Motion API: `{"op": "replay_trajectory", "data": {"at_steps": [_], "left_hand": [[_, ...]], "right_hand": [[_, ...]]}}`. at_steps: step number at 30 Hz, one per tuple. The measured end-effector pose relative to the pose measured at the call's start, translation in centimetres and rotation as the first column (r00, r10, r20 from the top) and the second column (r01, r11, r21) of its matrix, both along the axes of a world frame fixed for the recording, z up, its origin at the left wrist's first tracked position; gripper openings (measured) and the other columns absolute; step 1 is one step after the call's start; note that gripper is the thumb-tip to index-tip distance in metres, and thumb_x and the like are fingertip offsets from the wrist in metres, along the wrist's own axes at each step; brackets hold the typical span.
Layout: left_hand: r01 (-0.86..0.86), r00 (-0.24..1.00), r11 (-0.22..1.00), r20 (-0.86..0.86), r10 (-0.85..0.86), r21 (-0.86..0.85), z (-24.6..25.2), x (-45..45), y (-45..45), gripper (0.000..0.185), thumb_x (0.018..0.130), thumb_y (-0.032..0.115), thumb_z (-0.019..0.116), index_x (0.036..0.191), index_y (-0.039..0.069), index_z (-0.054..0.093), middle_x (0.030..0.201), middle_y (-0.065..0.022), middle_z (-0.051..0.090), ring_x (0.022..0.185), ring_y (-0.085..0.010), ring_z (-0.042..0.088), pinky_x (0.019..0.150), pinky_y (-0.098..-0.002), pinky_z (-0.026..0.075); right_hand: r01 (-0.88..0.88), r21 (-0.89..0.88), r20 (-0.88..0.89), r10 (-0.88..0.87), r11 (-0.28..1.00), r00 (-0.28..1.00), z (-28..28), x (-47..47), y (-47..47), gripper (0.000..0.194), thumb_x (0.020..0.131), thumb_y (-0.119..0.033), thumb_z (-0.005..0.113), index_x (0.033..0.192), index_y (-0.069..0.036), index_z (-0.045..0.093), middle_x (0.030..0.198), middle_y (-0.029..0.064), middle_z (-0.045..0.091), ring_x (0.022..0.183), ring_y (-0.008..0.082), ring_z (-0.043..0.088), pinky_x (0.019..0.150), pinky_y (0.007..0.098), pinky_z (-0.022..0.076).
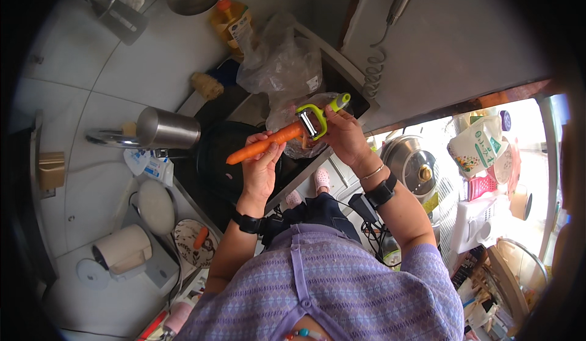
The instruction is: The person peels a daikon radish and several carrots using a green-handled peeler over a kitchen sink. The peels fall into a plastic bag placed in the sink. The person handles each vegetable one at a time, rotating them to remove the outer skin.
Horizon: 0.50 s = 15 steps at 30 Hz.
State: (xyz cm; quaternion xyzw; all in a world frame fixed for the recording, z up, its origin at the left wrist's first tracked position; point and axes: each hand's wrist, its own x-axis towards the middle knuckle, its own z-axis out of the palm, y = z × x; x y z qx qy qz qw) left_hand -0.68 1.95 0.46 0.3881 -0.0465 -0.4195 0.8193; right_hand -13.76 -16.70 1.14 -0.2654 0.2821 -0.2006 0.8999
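Note:
My left hand (260, 171) grips a whole orange carrot (261, 148) around its middle, with the pointed end aimed to the left. In my right hand (346, 136) is the handle of a lime-green Y-shaped vegetable peeler (322, 129). The peeler's metal blade lies across the thick end of the carrot, touching or very close to it. Beneath them, a clear plastic bag (302, 151) sits at the edge of a dark sink (224, 176), with what look like orange peelings in it.
A metal faucet (167, 128) projects over the sink from the left. Another crumpled plastic bag (286, 59) and an amber soap pump bottle (231, 23) stand behind. On a patterned plate (185, 245) rests a carrot piece (200, 237). A lidded pot (414, 167) is at the right.

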Motion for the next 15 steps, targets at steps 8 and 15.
{"op": "replay_trajectory", "data": {"at_steps": [8, 15], "left_hand": [[-0.020, 1.000, 1.000, 0.016, 0.020, 0.018, -0.2, 0.8, 0.0, 0.025, 0.093, -0.006, 0.065, 0.110, 0.010, 0.055, 0.125, -0.0060, 0.056, 0.122, -0.0222, 0.059, 0.110, -0.0397, 0.050], [0.016, 0.966, 0.999, 0.258, -0.023, 0.028, -0.4, 0.1, -0.8, 0.029, 0.089, -0.010, 0.068, 0.109, 0.007, 0.055, 0.126, -0.0069, 0.050, 0.123, -0.0208, 0.056, 0.109, -0.0320, 0.044]], "right_hand": [[0.139, 0.043, -0.016, -0.138, 0.989, 0.990, -0.9, -0.1, -1.3, 0.029, 0.107, -0.026, 0.050, 0.123, -0.002, 0.056, 0.123, 0.0090, 0.064, 0.112, 0.0212, 0.064, 0.100, 0.0397, 0.0504], [0.017, -0.081, -0.079, -0.024, 0.997, 0.997, 1.0, 0.8, 0.4, 0.026, 0.103, -0.026, 0.060, 0.118, -0.005, 0.058, 0.108, 0.0065, 0.068, 0.094, 0.0149, 0.067, 0.079, 0.0281, 0.0527]]}}
